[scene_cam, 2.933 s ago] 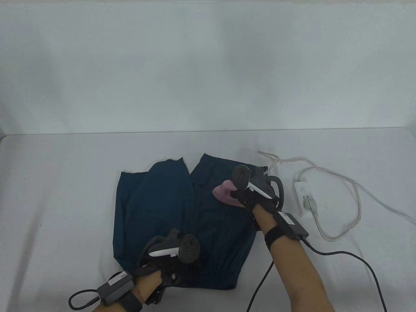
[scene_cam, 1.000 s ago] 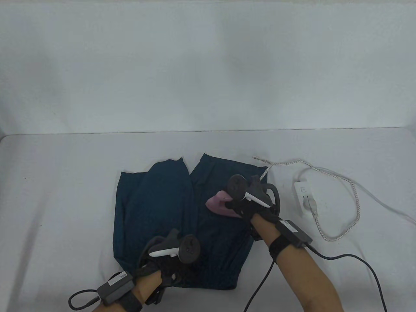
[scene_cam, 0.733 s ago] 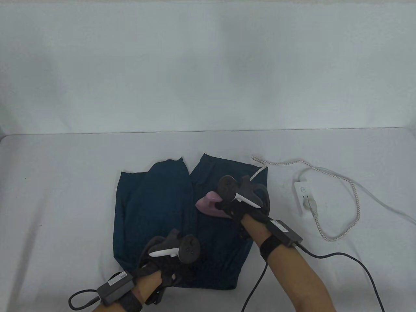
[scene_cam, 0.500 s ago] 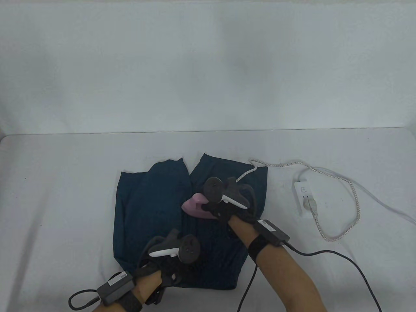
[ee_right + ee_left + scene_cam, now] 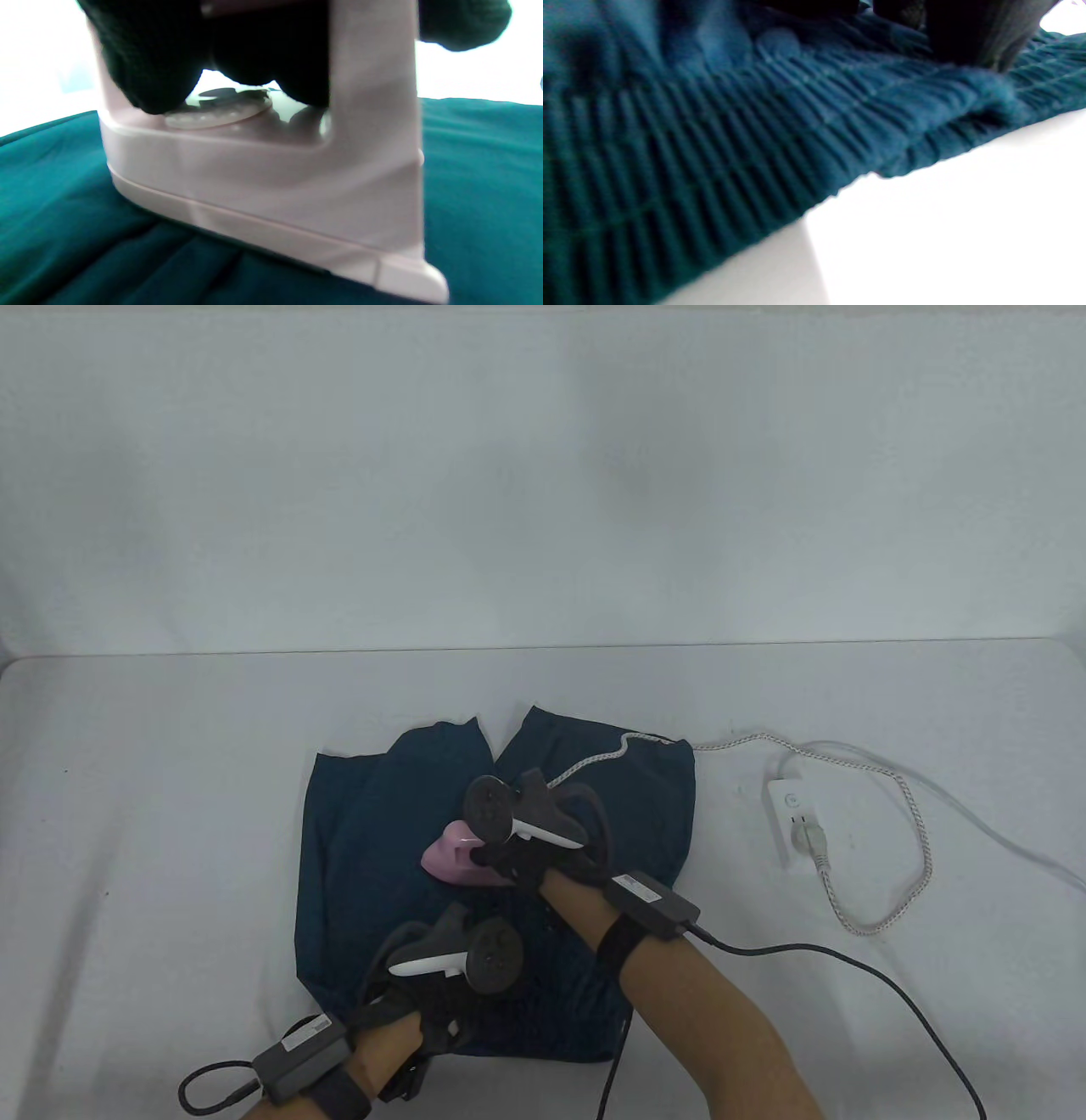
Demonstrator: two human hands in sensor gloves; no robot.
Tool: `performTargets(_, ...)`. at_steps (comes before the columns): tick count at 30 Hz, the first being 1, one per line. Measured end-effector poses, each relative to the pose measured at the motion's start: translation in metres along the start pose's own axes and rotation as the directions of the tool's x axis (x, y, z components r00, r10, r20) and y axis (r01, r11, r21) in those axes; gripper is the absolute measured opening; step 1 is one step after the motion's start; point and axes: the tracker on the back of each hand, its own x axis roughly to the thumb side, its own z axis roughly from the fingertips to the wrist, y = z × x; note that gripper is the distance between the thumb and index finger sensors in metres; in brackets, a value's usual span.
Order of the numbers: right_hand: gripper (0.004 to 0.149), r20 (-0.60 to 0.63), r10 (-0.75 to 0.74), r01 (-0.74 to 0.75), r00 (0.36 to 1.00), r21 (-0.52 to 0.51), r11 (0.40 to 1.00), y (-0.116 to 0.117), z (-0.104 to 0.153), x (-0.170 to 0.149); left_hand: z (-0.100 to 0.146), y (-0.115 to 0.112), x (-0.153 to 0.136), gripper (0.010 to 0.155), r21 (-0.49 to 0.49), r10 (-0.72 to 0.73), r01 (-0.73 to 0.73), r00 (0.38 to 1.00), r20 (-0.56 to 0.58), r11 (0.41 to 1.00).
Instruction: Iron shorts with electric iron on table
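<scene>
Dark teal shorts (image 5: pixel 382 848) lie flat on the white table, waistband toward the near edge. My right hand (image 5: pixel 526 857) grips the handle of a pink electric iron (image 5: pixel 454 861), whose soleplate rests on the middle of the shorts. In the right wrist view my fingers (image 5: pixel 161 55) wrap the iron's (image 5: pixel 275 190) handle above the teal fabric (image 5: pixel 63 203). My left hand (image 5: pixel 433 1010) presses down on the elastic waistband at the near edge; the left wrist view shows the ribbed waistband (image 5: pixel 734 135) close up with a finger (image 5: pixel 971 34) on it.
The iron's braided white cord (image 5: pixel 594 759) runs across the right leg to a white power strip (image 5: pixel 793 819) on the right, with a loop of cord (image 5: pixel 916 857) lying beside it. Black glove cables (image 5: pixel 848 959) trail off the near edge.
My right hand has slid the iron leftward and slightly nearer, from the right leg to the middle of the shorts. The cord followed onto the fabric. My left hand has stayed put.
</scene>
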Motion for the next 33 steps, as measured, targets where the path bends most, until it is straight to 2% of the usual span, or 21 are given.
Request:
performTargets(7,0.061,-0.032,0.013,-0.012,0.999,0.015,1.000,-0.001,0.019,-0.022,0.000,0.000,0.000,0.075,-0.001,-0.004,0.004,1.000,0.000,1.000)
performTargets(21,0.061,-0.154,0.009,-0.003,0.988,0.037,0.999,-0.003,0.073,-0.095,0.000,0.000,0.001,0.075,0.009,-0.020,0.020,1.000,0.004,1.000)
performTargets(27,0.061,-0.167,-0.044,0.047,0.985,0.014,0.999,-0.002,0.084,-0.107,0.000,-0.001,0.002,0.075,0.006,-0.024,0.024,1.000,-0.002,1.000)
performTargets(33,0.061,-0.130,-0.139,0.134,0.982,-0.046,0.990,0.000,0.079,-0.098,0.000,-0.001,0.002,0.075,0.008,-0.024,0.024,1.000,0.000,1.000)
